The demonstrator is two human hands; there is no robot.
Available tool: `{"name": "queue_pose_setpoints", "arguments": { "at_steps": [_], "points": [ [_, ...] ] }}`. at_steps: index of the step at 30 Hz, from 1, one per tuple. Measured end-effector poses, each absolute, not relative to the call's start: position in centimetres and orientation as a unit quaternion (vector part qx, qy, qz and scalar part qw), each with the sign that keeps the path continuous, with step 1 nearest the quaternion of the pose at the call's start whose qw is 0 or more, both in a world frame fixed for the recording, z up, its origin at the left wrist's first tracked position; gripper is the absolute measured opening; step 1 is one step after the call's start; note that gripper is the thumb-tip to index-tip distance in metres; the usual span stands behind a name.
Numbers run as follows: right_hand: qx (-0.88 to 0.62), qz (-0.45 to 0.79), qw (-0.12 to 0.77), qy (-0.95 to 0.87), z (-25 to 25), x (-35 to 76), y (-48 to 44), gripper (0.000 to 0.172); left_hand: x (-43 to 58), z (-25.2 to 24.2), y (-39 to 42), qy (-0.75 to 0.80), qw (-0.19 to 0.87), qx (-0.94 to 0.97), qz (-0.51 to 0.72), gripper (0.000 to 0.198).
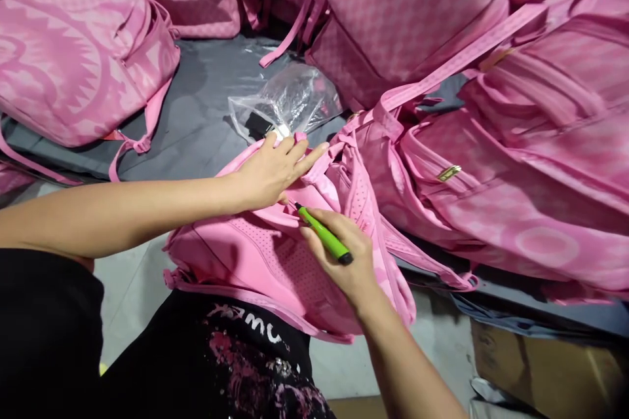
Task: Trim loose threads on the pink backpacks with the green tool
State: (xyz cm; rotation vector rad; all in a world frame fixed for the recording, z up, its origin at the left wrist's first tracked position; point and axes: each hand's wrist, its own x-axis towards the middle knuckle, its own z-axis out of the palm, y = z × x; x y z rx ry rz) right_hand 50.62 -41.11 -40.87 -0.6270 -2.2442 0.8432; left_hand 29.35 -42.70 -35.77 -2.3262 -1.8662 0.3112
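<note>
A pink backpack (236, 242) with dotted mesh panels lies tilted across my lap and the edge of the dark grey surface. My left hand (275, 170) rests flat on its upper part, fingers stretched out, the thumb beside a pink strap or seam. In my right hand (346, 249) is a green pen-like tool (324, 236) with a black end cap. Its thin dark tip points at the fabric just by my left thumb; whether it touches cannot be made out. Beyond my left fingers lies a clear plastic bag (304, 98) with small black and pink items.
Several pink backpacks surround the work: one at left (73, 59), one upright at the back (407, 13), one at right (515, 177) close against mine. They stand on a grey covered surface (196, 105). A cardboard box (540, 366) sits low at right.
</note>
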Motion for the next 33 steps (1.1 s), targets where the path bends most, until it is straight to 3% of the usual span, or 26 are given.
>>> {"name": "queue_pose_setpoints", "arguments": {
  "at_steps": [6, 11, 15, 23, 29, 33],
  "points": [
    [-0.241, 0.396, 0.203, -0.862, -38.0, 50.1, -38.7, 0.022, 29.3, -36.1, -42.4, -0.620, 0.080, -0.774, 0.100, 0.084],
    [-0.221, 0.284, 0.105, -0.927, -37.7, 48.8, -38.0, 0.023, 29.3, -36.3, -42.3, -0.637, 0.071, -0.762, 0.095, 0.084],
    [-0.218, 0.233, 0.096, -0.943, -37.5, 49.3, -38.2, 0.025, 29.2, -36.8, -42.1, -0.642, 0.063, -0.761, 0.072, 0.079],
    [-0.197, 0.263, 0.102, -0.939, -37.5, 49.1, -38.4, 0.037, 29.0, -37.3, -41.7, -0.658, 0.004, -0.752, 0.025, 0.082],
    [-0.216, 0.264, 0.097, -0.935, -37.5, 48.3, -37.9, 0.024, 28.8, -37.5, -41.4, -0.660, -0.018, -0.750, 0.036, 0.077],
    [-0.204, 0.269, 0.062, -0.939, -37.2, 48.4, -37.4, 0.018, 28.9, -37.3, -41.6, -0.639, 0.031, -0.768, 0.032, 0.063]
  ]
}}
